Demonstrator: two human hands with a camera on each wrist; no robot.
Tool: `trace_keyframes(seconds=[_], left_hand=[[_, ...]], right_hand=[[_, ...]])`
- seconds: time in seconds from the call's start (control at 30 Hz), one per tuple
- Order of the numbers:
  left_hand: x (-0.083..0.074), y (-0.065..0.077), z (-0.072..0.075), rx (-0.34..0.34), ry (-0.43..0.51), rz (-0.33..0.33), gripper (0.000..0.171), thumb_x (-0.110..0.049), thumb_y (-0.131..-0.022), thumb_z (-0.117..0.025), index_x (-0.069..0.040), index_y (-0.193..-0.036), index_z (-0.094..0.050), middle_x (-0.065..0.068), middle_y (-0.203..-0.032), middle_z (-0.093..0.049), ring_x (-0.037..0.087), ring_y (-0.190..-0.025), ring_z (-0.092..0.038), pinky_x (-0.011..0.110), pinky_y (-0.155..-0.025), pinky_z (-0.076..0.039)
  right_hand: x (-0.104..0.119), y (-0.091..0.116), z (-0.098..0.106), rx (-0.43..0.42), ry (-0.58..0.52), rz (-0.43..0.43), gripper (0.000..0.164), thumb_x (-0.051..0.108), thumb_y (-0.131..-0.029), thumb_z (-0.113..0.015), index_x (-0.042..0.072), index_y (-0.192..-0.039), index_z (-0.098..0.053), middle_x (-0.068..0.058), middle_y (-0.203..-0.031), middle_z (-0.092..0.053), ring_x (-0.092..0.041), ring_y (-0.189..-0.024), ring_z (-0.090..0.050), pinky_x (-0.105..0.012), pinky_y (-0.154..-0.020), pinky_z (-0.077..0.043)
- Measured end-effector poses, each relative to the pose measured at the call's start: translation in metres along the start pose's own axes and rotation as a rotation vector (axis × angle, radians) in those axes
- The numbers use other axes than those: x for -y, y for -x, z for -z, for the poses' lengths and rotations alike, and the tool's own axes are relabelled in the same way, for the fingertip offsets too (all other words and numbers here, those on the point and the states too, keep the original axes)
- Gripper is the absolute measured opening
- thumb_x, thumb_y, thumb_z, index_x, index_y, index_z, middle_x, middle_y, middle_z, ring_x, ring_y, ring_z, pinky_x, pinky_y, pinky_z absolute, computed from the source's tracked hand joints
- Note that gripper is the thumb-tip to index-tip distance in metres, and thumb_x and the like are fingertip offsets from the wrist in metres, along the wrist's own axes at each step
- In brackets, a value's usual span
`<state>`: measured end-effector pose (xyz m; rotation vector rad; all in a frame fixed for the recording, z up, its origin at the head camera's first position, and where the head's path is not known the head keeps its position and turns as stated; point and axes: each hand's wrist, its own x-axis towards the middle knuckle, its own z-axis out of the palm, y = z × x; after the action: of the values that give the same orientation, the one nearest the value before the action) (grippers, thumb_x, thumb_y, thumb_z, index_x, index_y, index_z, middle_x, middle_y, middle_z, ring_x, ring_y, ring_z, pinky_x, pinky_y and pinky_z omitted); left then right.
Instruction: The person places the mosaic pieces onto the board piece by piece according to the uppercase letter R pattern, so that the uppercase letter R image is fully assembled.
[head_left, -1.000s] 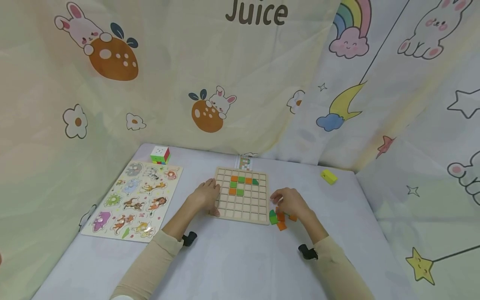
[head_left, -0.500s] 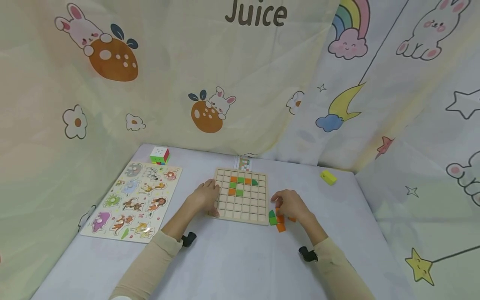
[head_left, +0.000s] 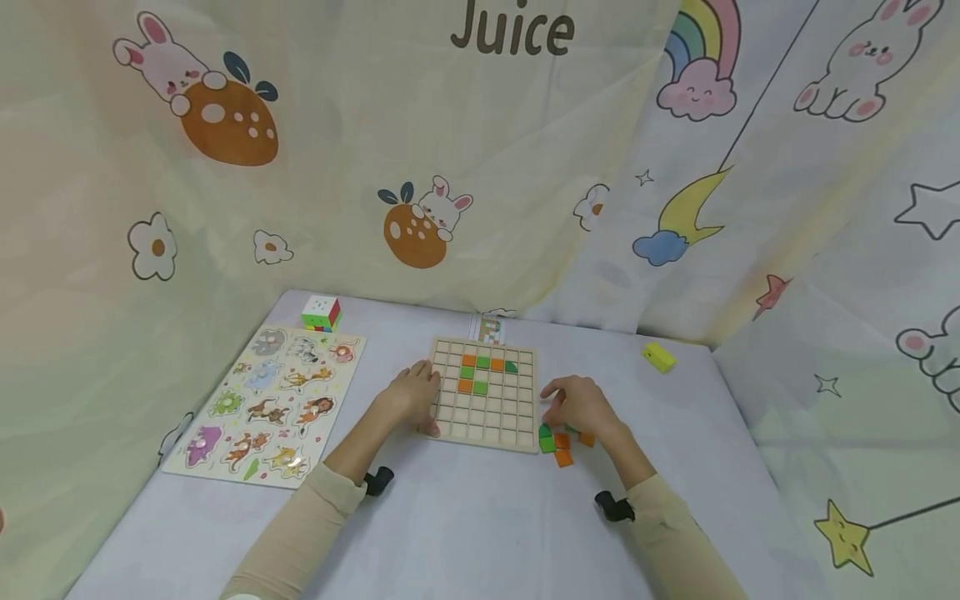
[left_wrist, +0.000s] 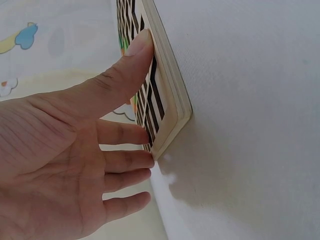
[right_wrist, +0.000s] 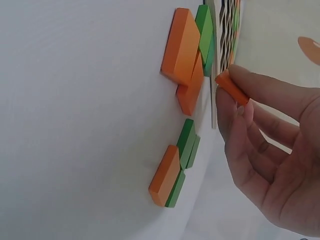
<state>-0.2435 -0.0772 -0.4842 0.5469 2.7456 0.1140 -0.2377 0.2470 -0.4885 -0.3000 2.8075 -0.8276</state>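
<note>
- A white table [head_left: 465,533] fills the foreground of my remote feed.
- The animal puzzle [head_left: 277,450] lies on its left side, apart from the work.
- The grid board [head_left: 487,419] lies flat at centre, seven orange and green set tiles [head_left: 483,362] in its upper cells, the others bare.
- The left hand [head_left: 412,396] steadies the board's left edge, grip wide: thumb on the face, fingers nearly straight at the border.
- The right hand [head_left: 579,408] hangs just beyond the board's right edge, its grip a narrow pinch of thumb and finger on one tile.
- A cube [head_left: 322,312] sits beyond the puzzle; a card [head_left: 491,329], its pattern too small for me to read, lies behind the board.
- A yellow block [head_left: 659,357] lies far right.
- Loose tiles [right_wrist: 182,47], orange and green, lie beside the board's near right corner.
- The held tile [right_wrist: 233,88], orange, is clear of the table. I judge the step to be moving it from pile to board; next calls for levelling it and squaring it to a cell, which one I cannot tell.
</note>
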Motion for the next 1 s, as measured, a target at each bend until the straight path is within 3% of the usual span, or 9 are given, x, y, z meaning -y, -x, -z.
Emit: trace_keyframes(seconds=[0.17, 0.4, 1.0], left_hand=[[0.0, 0.0, 0.001, 0.004, 0.006, -0.003, 0.111, -0.047, -0.073, -0.091, 0.01, -0.154, -0.04, 0.033, -0.165, -0.026, 0.044, -0.157, -0.02, 0.057, -0.127, -0.024], [-0.001, 0.0, 0.002, -0.001, 0.018, 0.002, 0.111, -0.045, -0.073, -0.092, 0.01, -0.154, -0.04, 0.033, -0.165, -0.026, 0.044, -0.157, -0.021, 0.057, -0.127, -0.023], [-0.003, 0.003, 0.001, -0.011, 0.021, 0.004, 0.11, -0.043, -0.073, -0.093, 0.009, -0.154, -0.041, 0.032, -0.165, -0.027, 0.044, -0.156, -0.022, 0.056, -0.127, -0.024]], right_hand=[[0.003, -0.004, -0.002, -0.014, -0.054, 0.019, 0.038, 0.01, -0.079, -0.091, 0.008, -0.114, -0.077, -0.001, -0.082, -0.069, -0.018, -0.074, -0.061, -0.032, -0.064, -0.051], [0.007, -0.009, -0.006, -0.033, -0.134, 0.056, 0.035, -0.001, -0.083, -0.082, 0.008, -0.117, -0.077, -0.002, -0.089, -0.075, -0.017, -0.077, -0.066, -0.032, -0.065, -0.056], [0.025, -0.032, -0.026, -0.078, -0.218, 0.133, 0.029, 0.005, -0.082, -0.088, 0.009, -0.11, -0.079, -0.001, -0.087, -0.075, -0.014, -0.078, -0.069, -0.033, -0.07, -0.06]])
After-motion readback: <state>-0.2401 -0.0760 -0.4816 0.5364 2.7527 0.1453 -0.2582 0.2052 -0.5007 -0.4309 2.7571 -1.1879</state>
